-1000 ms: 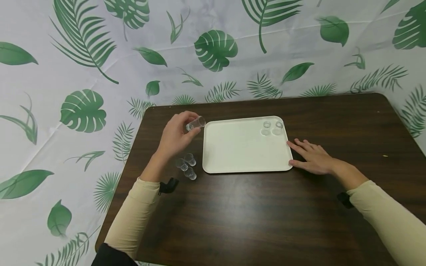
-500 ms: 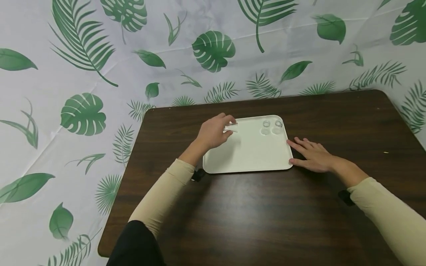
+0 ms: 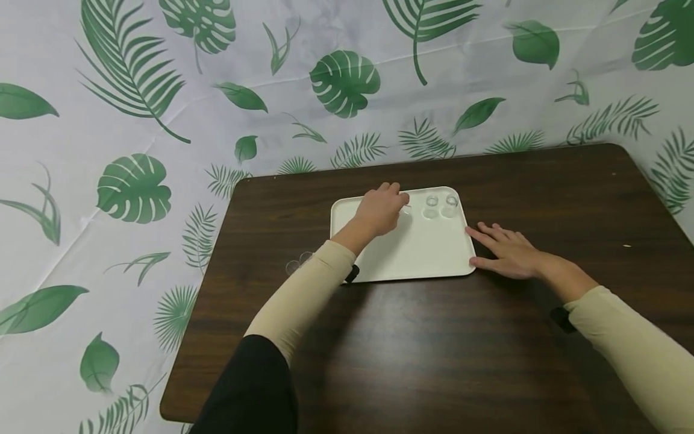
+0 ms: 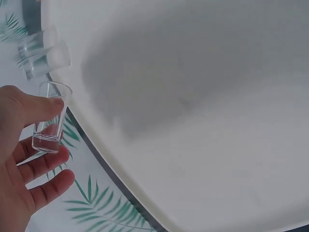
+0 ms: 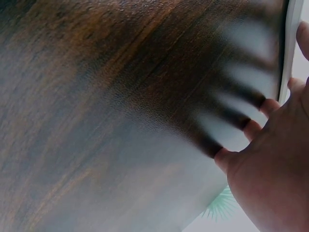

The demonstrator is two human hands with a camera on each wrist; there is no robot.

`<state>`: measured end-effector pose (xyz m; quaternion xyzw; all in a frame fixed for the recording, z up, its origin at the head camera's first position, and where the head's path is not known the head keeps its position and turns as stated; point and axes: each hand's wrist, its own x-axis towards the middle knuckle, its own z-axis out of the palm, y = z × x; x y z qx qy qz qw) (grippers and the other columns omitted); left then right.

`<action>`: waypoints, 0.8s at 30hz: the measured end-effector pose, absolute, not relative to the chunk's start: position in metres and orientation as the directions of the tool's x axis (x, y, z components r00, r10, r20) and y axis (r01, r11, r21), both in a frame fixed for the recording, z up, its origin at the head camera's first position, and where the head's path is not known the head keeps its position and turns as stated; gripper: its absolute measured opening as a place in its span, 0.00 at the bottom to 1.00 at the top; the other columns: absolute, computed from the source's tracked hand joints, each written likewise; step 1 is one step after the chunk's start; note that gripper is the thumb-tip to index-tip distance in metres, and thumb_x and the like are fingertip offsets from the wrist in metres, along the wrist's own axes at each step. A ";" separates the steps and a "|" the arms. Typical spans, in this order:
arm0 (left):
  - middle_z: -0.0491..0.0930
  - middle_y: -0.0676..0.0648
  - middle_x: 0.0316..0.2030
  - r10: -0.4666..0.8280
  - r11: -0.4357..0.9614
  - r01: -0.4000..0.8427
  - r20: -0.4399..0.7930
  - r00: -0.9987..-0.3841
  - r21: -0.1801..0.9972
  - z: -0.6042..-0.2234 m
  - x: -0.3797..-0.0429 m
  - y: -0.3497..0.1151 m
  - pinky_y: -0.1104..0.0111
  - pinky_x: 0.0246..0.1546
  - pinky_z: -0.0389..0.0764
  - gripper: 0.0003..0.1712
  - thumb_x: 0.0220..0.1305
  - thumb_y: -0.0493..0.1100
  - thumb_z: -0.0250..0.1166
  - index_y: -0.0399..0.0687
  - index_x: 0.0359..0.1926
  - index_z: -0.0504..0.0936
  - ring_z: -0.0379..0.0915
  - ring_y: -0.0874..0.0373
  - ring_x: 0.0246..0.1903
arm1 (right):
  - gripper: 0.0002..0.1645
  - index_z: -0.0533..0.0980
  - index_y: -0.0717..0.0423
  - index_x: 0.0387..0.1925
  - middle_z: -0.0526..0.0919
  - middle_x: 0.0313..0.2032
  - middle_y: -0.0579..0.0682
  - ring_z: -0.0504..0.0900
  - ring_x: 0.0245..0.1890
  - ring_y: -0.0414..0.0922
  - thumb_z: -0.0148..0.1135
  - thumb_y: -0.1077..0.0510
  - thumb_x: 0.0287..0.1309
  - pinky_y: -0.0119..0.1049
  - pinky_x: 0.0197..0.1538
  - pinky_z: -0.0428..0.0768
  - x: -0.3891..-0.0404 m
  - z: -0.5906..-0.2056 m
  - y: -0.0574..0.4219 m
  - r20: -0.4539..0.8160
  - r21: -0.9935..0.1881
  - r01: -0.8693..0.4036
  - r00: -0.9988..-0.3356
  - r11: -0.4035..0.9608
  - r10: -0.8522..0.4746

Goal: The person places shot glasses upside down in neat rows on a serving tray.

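Note:
My left hand is over the back of a white tray. It pinches a clear shot glass between thumb and fingers, with the rim up in the left wrist view; in the head view the hand hides most of it. Two similar shot glasses stand side by side at the tray's back right corner, just right of this hand. My right hand lies with spread fingers at the tray's right edge, thumb and index fingertip touching the rim. Its other fingertips rest on the table.
More shot glasses stand on the dark wooden table left of the tray, partly hidden by my left sleeve. A leaf-patterned cloth hangs behind the table and at its left.
My left hand has carried the shot glass rightward from left of the tray to its back middle, turning it. The right hand stays at the tray's edge.

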<state>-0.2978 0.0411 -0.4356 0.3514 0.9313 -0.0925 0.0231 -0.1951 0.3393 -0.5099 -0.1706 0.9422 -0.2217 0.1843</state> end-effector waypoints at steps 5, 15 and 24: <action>0.71 0.47 0.52 0.659 0.701 0.668 -0.132 -0.740 -0.249 -0.440 -0.302 0.061 0.64 0.39 0.77 0.16 0.70 0.40 0.57 0.55 0.57 0.78 0.67 0.53 0.51 | 0.50 0.41 0.35 0.78 0.42 0.75 0.64 0.39 0.72 0.69 0.47 0.26 0.64 0.74 0.62 0.38 -0.194 -0.507 0.340 -0.270 -0.489 -0.242 -0.872 0.838 -0.409; 0.71 0.47 0.53 0.670 0.653 0.678 -0.160 -0.725 -0.338 -0.446 -0.304 0.076 0.60 0.46 0.76 0.14 0.67 0.42 0.61 0.55 0.52 0.81 0.65 0.51 0.53 | 0.48 0.44 0.39 0.78 0.44 0.75 0.66 0.40 0.71 0.71 0.51 0.32 0.66 0.75 0.61 0.39 -0.189 -0.502 0.337 -0.223 -0.525 -0.277 -0.868 0.805 -0.445; 0.71 0.47 0.52 0.686 0.643 0.685 -0.139 -0.714 -0.343 -0.451 -0.306 0.084 0.59 0.46 0.74 0.13 0.67 0.40 0.59 0.56 0.50 0.81 0.65 0.50 0.53 | 0.49 0.44 0.45 0.78 0.43 0.75 0.67 0.39 0.72 0.70 0.50 0.32 0.67 0.73 0.62 0.38 -0.189 -0.495 0.335 -0.274 -0.498 -0.244 -0.866 0.832 -0.418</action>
